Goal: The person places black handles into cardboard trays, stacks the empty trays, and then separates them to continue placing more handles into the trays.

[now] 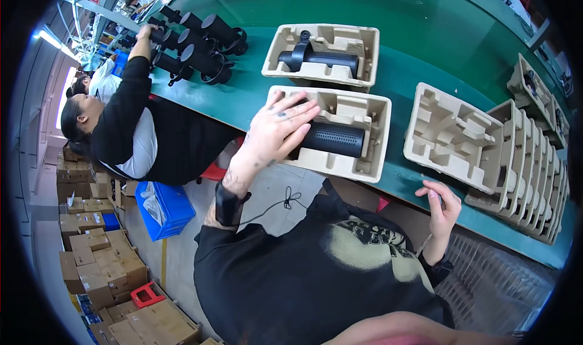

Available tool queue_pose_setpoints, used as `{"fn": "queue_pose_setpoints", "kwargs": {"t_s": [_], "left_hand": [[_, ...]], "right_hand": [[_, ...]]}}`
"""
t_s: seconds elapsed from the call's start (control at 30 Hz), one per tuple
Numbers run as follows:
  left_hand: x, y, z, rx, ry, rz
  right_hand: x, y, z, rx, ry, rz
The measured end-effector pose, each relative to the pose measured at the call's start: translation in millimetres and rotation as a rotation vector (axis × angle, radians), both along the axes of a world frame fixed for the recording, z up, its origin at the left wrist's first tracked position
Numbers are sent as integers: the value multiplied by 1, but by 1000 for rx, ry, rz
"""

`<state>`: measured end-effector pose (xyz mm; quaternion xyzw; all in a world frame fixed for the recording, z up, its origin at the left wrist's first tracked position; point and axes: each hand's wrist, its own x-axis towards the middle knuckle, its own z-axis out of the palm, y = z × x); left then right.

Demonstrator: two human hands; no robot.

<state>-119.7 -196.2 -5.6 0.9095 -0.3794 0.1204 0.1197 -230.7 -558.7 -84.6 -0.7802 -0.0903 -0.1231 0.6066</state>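
Note:
My left hand (276,126) lies with outstretched fingers over the left part of a black cylinder (333,140) with a perforated side. The cylinder rests in a beige moulded-pulp tray (378,145) near the table's front edge; my hand hides its left end. My right hand (443,206) is at the table edge to the right, fingers apart and loosely bent, holding nothing. Behind the near tray stands a second pulp tray (367,38), with another black cylinder (331,61) and a ring-shaped bracket (297,52) in it.
On the right, a pulp tray (449,140) leans at the front of a row of nested trays (534,175). Several black cylindrical units (197,58) stand at the left of the green table (398,93), where a co-worker (124,123) reaches. A blue bin (163,208) and cartons (109,254) are on the floor.

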Motion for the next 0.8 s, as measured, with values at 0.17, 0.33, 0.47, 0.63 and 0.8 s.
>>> {"fn": "queue_pose_setpoints", "kwargs": {"t_s": [0.17, 0.33, 0.47, 0.63, 0.8], "left_hand": [[22, 18, 22, -298, -16, 191], [126, 192, -45, -748, -844, 1022], [156, 249, -87, -963, -45, 861], [88, 100, 20, -1048, -372, 568], [14, -77, 139, -307, -511, 19]], "right_hand": [[7, 5, 4, -44, 8, 18], [6, 18, 19, -42, -59, 68], [3, 16, 15, -27, -118, 88], [-12, -8, 18, 62, -142, 2], [-1, -16, 21, 140, -197, -97]]}}
